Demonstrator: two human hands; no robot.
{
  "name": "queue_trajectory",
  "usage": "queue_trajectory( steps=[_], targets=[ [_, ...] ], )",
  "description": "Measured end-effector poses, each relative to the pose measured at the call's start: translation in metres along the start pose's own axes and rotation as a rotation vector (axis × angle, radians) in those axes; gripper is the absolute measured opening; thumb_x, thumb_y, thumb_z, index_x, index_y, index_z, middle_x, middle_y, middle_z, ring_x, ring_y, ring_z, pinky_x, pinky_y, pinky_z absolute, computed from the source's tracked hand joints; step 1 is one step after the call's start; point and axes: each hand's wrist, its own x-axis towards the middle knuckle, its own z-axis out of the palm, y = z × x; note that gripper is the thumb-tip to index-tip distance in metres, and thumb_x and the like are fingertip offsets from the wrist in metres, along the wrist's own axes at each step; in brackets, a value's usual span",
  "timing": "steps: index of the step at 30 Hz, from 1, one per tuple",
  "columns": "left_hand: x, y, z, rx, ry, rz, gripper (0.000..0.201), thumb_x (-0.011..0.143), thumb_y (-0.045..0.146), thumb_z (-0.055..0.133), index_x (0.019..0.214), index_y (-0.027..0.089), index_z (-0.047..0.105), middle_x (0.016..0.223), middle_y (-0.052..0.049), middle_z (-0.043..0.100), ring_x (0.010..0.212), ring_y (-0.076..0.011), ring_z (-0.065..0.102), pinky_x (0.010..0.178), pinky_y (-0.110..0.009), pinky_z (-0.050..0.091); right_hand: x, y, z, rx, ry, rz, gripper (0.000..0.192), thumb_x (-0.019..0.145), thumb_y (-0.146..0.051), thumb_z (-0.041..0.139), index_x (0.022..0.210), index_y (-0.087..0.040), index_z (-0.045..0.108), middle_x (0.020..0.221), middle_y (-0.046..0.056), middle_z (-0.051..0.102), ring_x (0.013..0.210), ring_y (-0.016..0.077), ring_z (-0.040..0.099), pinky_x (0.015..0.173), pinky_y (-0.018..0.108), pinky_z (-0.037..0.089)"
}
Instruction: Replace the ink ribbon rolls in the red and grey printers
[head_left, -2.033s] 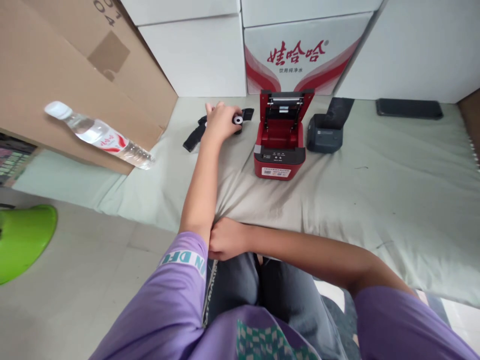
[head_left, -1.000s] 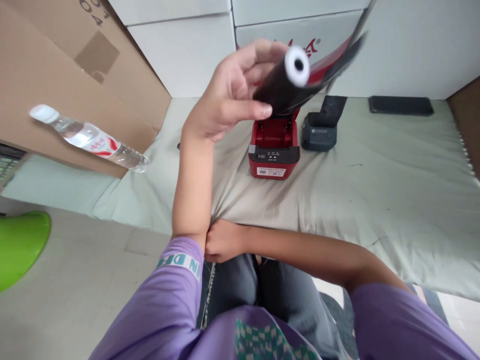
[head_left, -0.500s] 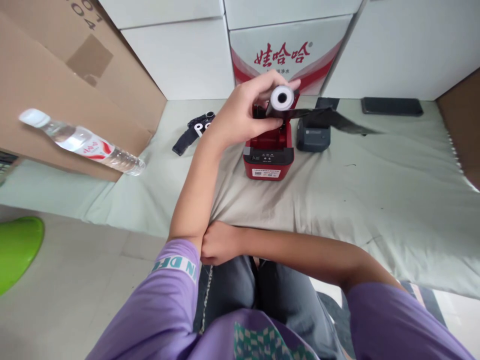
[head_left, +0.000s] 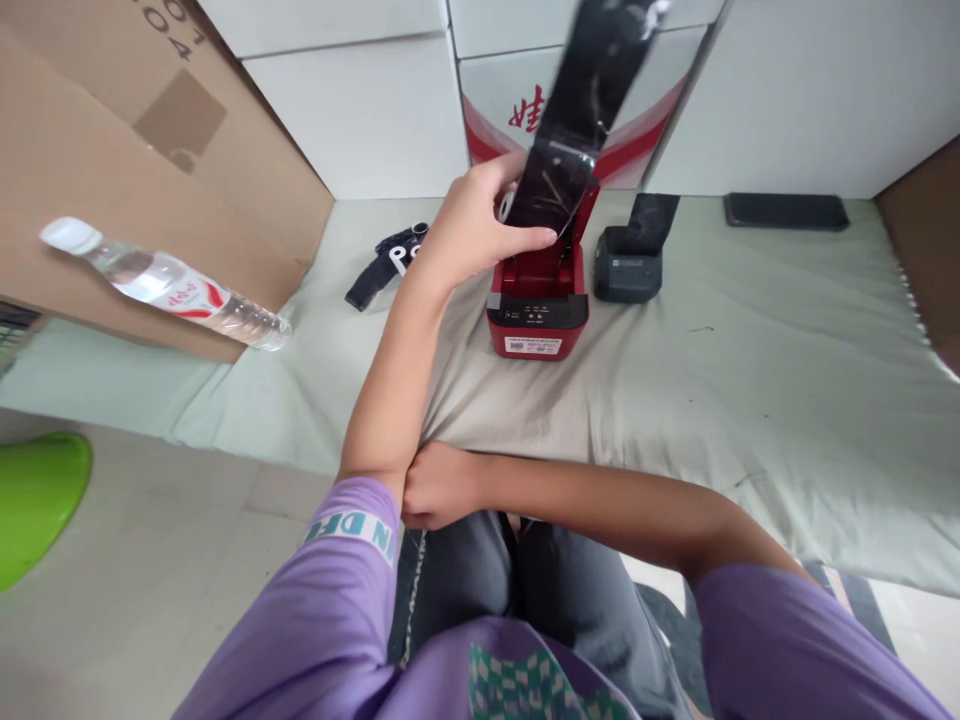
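Note:
My left hand (head_left: 480, 222) is closed on a roll of label paper (head_left: 506, 205), held above the open red printer (head_left: 537, 340). The roll's white end shows between thumb and fingers. From it a shiny black strip (head_left: 581, 110) stretches up and away past the raised printer lid, slightly blurred at its far end. The printer's compartment faces up, partly covered by my hand and the strip. My right hand (head_left: 441, 486) is curled into a fist against my left elbow, above my lap, with nothing visible in it.
Right of the red printer stands a small dark printer (head_left: 628, 268) with black strip coming out. A black phone (head_left: 786, 212) lies at the back right. On the left are a tilted water bottle (head_left: 180, 290), a cardboard box (head_left: 150, 130) and small black-and-white rolls (head_left: 390, 262). White boxes (head_left: 360, 120) line the back.
The roll has turned in my left hand, its end now facing left. The black strip has swung from trailing right to pointing upward. My right hand stays where it was.

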Motion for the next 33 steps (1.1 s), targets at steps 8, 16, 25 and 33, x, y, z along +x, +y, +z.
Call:
queue_trajectory(
  steps=[8,16,25,33],
  targets=[
    [0.013,-0.024,0.024,0.071,-0.065,0.031,0.029,0.074,0.026,0.086,0.098,0.019,0.07,0.101,-0.004,0.076,0.115,-0.0323,0.073,0.103,-0.045,0.058,0.001,0.001,-0.001,-0.001,-0.008,-0.012,0.033,0.099,-0.028,0.056,0.092,-0.016,0.085,0.088,0.011,0.085,0.08,0.0252,0.078,0.064,0.037,0.045],
    [0.018,-0.031,0.032,0.216,-0.134,-0.016,0.019,0.076,0.021,0.081,0.092,0.019,0.071,0.093,-0.006,0.076,0.11,-0.0316,0.073,0.105,-0.045,0.056,0.001,0.001,-0.001,-0.019,0.019,-0.033,0.034,0.099,-0.027,0.053,0.089,-0.016,0.084,0.087,0.011,0.084,0.078,0.0261,0.078,0.065,0.038,0.049],
    [0.021,-0.036,0.031,0.246,-0.096,-0.069,0.022,0.075,0.018,0.081,0.094,0.02,0.071,0.099,-0.008,0.076,0.128,-0.0358,0.066,0.114,-0.047,0.05,0.001,0.001,-0.001,-0.028,0.016,-0.026,0.036,0.099,-0.026,0.052,0.089,-0.016,0.085,0.083,0.01,0.083,0.077,0.0267,0.079,0.064,0.038,0.049],
    [0.027,-0.041,0.042,0.366,-0.129,-0.137,0.03,0.075,0.022,0.084,0.103,0.017,0.074,0.114,-0.014,0.076,0.135,-0.0404,0.061,0.121,-0.05,0.044,0.002,0.001,-0.003,-0.016,-0.001,-0.025,0.035,0.099,-0.026,0.053,0.092,-0.015,0.085,0.087,0.011,0.084,0.079,0.0263,0.078,0.065,0.038,0.049]
  ],
)
